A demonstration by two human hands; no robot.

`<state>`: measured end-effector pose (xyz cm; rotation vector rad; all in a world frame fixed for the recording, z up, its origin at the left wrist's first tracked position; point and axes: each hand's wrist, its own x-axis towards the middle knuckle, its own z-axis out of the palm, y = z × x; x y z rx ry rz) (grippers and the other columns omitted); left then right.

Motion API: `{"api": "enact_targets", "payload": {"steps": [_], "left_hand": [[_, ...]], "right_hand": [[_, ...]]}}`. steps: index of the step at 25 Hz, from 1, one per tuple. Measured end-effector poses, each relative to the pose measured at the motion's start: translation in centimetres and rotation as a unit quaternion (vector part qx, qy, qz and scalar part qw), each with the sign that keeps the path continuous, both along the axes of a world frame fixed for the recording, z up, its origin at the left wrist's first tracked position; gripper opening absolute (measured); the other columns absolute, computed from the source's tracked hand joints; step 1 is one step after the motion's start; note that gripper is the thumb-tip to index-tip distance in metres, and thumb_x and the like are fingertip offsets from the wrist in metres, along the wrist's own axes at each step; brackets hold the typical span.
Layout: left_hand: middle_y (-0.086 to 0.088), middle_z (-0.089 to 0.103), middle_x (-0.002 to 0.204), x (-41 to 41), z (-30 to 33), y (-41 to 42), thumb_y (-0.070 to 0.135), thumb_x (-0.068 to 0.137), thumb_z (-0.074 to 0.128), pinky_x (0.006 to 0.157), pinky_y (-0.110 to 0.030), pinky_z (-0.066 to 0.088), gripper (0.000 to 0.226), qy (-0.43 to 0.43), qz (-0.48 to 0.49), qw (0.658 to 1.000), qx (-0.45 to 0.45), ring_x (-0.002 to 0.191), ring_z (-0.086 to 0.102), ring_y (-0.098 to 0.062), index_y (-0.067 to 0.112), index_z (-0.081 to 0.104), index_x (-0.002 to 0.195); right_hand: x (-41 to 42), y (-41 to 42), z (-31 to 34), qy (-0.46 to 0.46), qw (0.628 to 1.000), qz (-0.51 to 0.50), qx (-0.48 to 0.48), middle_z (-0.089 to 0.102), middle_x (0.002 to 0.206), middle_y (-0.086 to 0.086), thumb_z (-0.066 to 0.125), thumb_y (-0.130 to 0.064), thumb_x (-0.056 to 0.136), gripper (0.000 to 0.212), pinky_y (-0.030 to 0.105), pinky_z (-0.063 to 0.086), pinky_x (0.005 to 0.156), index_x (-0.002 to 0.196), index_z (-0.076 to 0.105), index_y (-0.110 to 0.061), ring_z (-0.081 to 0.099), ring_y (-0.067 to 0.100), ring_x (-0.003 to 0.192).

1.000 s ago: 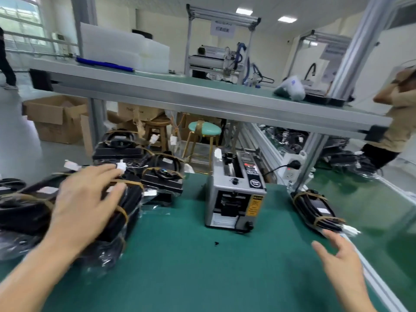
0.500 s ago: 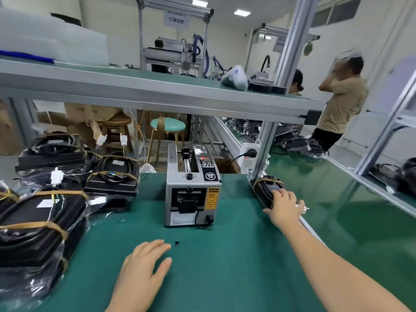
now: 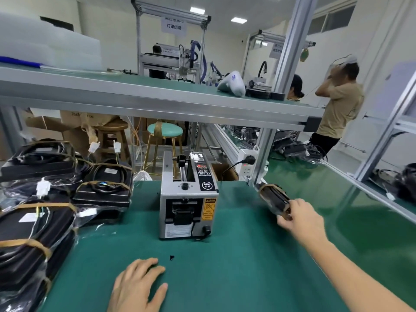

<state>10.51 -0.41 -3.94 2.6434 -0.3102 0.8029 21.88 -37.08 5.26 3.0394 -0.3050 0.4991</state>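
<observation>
Bundle in the right hand: blurred, with its near end hidden under the gripping fingers; the wrap is perhaps brown tape. Left hand: wrist cut off by the lower edge. Stack of bagged black packs: cut off by the left and lower edges. Dispenser: print on the caution label is too small to read.

right grip holds taped bundle | left grip flat on mat
</observation>
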Motion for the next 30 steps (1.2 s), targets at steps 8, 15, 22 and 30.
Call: {"api": "enact_targets", "payload": {"steps": [8,15,22,30], "left_hand": [[0.02,0.063,0.117,-0.8,8.1,-3.7,0.058,0.075,0.061,0.097,-0.009,0.036,0.033,0.059,-0.227,0.911,-0.338,0.113,0.054,0.002,0.038,0.068,0.101],[0.001,0.064,0.108,2.2,13.3,-0.4,0.02,0.065,0.078,0.085,-0.021,0.043,0.062,0.531,-0.429,0.678,-0.271,0.1,0.054,-0.013,0.0,0.057,0.12],[-0.018,0.069,0.11,0.0,9.5,4.5,0.026,0.042,0.093,0.088,-0.031,0.052,0.077,0.301,-0.282,0.767,-0.492,0.104,0.066,-0.03,0.015,0.067,0.114],[-0.012,0.073,0.097,-0.8,7.0,3.8,0.0,0.033,0.085,0.073,-0.021,0.056,0.073,0.122,-0.188,0.764,-0.605,0.083,0.069,-0.015,0.016,0.069,0.103]], "right_hand": [[-16.9,3.0,11.9,0.06,0.924,0.376,0.04,0.054,0.064,-0.014,0.07,-0.036,0.06,0.018,0.023,0.045,0.049,0.071,0.061,-0.025,0.05,0.002,0.055],[-17.4,15.9,11.5,0.029,0.78,0.577,-0.238,0.064,0.104,-0.026,0.034,-0.032,0.095,0.036,0.014,0.035,0.091,0.101,0.067,-0.042,0.052,-0.007,0.103],[-12.1,16.7,10.3,0.036,0.825,0.519,0.223,0.034,0.149,-0.006,0.057,-0.027,0.094,0.042,0.031,0.016,0.118,0.135,0.052,-0.023,0.025,0.002,0.139],[-9.7,21.1,5.5,0.134,0.707,0.424,0.55,0.063,0.112,-0.014,0.073,-0.045,0.078,0.05,0.027,0.046,0.098,0.123,0.061,-0.024,0.059,0.001,0.104]]}}
